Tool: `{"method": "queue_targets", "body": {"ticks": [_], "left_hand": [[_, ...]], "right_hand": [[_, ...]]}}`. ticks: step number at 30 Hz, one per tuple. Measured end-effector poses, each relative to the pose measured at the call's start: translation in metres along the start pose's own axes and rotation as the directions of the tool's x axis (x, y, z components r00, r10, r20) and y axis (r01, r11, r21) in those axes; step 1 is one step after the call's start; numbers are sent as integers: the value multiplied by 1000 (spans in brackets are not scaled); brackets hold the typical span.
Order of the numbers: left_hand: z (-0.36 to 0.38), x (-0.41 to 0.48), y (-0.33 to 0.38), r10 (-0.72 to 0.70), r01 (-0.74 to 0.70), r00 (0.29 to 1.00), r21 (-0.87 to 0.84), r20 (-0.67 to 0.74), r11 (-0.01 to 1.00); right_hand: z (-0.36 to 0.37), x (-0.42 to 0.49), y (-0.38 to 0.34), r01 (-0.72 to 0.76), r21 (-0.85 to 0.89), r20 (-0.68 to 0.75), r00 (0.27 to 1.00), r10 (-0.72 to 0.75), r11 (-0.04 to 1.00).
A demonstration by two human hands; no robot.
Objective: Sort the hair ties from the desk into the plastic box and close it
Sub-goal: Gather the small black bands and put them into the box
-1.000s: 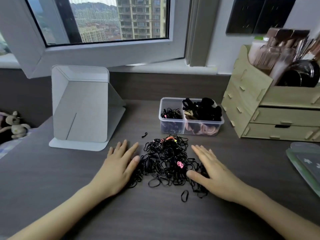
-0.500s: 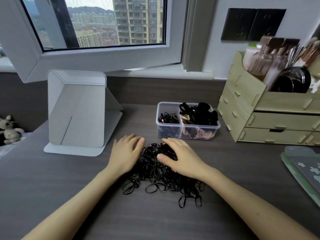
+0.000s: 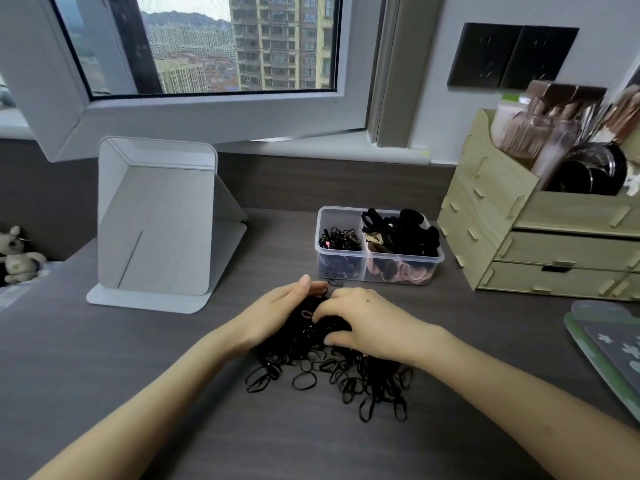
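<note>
While both hands press in on the pile of hair ties (image 3: 322, 362) near the middle of the desk (image 3: 138, 393), the grip looks loose enough that much could slip away on the lift. The left hand (image 3: 277, 315) cups the pile from nine o'clock, fingers curled inward against the bands, thumb raised at the top; the right hand (image 3: 367, 327) lies over the pile from three o'clock, fingers bent down into it and thumb tucked against its near side. Neither hand is clamped shut, so I judge this a gathering squeeze, not a firm hold. A wide fringe of thin black loops spreads toward six o'clock, outside both palms, and those would likely be left behind or dragged and scattered if the hands rise now. The bands are small, springy and tangled, so a clump could trail strands that snag and drop between the pile and the plastic box (image 3: 379, 259), which stands open at twelve o'clock of the hands, just beyond them. One stray loop (image 3: 335, 282) already lies on the desk against its front wall. The box has two sections, the left holding thin bands, the right heaped with thick scrunchies above the rim; a careless dump could land in the wrong section, and that heap may stop a lid seating. No lid can be clearly made out.
</note>
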State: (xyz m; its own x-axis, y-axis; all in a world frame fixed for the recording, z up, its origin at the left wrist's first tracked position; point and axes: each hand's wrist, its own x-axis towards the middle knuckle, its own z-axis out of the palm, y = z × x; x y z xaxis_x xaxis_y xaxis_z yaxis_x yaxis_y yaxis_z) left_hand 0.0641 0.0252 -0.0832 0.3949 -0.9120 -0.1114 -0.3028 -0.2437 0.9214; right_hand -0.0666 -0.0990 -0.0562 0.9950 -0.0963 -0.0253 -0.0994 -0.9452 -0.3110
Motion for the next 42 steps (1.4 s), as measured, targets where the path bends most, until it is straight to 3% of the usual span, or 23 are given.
{"method": "queue_targets", "body": {"ticks": [6, 13, 20, 26, 28, 31, 33, 35, 36, 38, 40, 42], "left_hand": [[-14, 5, 12, -21, 20, 1000, -98, -8, 995], [-31, 10, 16, -33, 35, 996, 30, -79, 999], [-33, 15, 11, -44, 53, 993, 79, -107, 995], [-30, 18, 10, -41, 62, 996, 274, -82, 960], [-31, 18, 10, -42, 69, 996, 349, -85, 934], [-32, 17, 9, -27, 72, 994, 440, -107, 895], [-32, 15, 8, -11, 65, 993, 479, -115, 876], [-35, 12, 8, -14, 42, 998, 526, -56, 849], [-37, 9, 8, -33, 19, 999, 574, 14, 819], [-42, 2, 11, -89, -72, 976, 678, 200, 731], [-45, -5, 13, -128, -170, 934, 732, 333, 660], [-45, -8, 12, -143, -218, 917, 770, 371, 600]], "right_hand": [[-33, 3, 0, 7, 132, -72, 997, 3, 991], [-96, 20, 11, -65, 212, -191, 976, 107, 975], [-115, 79, 45, -305, 154, -220, 917, 334, 940], [-85, 122, 52, -501, 76, 10, 865, 502, 862], [-84, 121, 51, -516, 61, 19, 856, 516, 854], [-95, 105, 45, -501, 60, -101, 857, 505, 863], [-102, 85, 42, -458, 119, -203, 857, 473, 881], [-107, 54, 35, -372, 128, -219, 893, 392, 919], [-107, 36, 31, -323, 87, -159, 929, 333, 942], [-101, -1, 26, -248, -28, 98, 963, 249, 968], [-80, -33, 24, -210, -145, 333, 910, 248, 967], [-54, -55, 26, -189, -201, 424, 868, 259, 961]]}}
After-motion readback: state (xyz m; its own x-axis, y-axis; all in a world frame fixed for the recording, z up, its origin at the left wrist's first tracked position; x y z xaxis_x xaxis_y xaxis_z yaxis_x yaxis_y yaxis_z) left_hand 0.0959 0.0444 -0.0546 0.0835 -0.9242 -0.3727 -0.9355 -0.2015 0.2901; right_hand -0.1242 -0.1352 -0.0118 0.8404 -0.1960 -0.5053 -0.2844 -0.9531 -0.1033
